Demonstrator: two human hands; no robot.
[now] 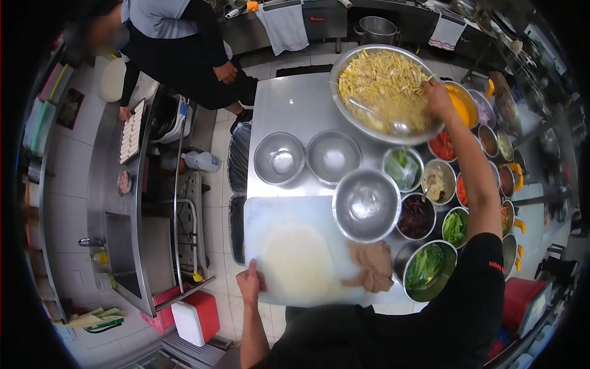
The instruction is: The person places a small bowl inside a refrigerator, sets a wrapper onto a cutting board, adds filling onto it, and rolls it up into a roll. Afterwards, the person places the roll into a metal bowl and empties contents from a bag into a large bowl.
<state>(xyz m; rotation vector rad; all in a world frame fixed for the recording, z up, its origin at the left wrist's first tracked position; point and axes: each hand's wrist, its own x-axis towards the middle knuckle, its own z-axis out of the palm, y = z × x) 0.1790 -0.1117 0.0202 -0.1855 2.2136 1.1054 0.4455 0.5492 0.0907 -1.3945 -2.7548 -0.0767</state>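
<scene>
My right hand (pixel 437 101) reaches over the right rim of a large steel bowl (pixel 340 104) piled with pale yellow shredded food (pixel 381 74). Its fingers are bent into the shreds, and a few strands stick out beside the fingertips. The shreds nearest the hand look smeared by motion. My left hand (pixel 250 284) is closed at the left edge of a white cutting board (pixel 270 212), thumb pointing up; what its fingers hold is hidden. A thin, round, pale wrapper (pixel 296 261) lies flat on the board, with a crumpled brown cloth (pixel 372 267) to its right.
Steel bowls (pixel 279 158) stand beyond the board, and another bowl (pixel 367 206) overlaps its far right corner. Several containers of chopped vegetables, including greens (pixel 425 267) and dark strips (pixel 416 216), crowd the right. Another person (pixel 178 55) works at the left counter beside a tray of white rolls (pixel 132 132).
</scene>
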